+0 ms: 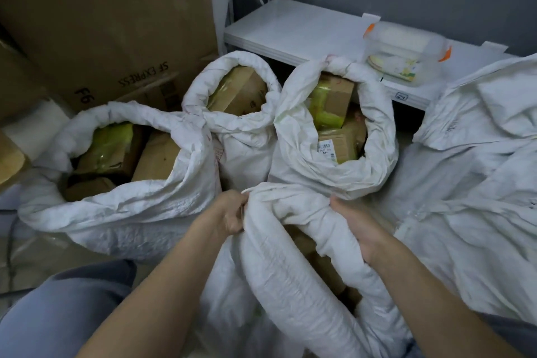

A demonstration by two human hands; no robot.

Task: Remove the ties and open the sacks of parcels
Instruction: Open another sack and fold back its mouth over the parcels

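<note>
White sacks (139, 206) open, cardboard parcels (334, 102) inside

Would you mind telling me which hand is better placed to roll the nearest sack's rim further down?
Probably the right hand: it lies over the rolled rim of the nearest sack, beside the opening. The left hand only pinches bunched fabric at the far edge.

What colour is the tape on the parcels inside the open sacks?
Yellow-green tape on brown cardboard parcels, seen in the head view.
</note>
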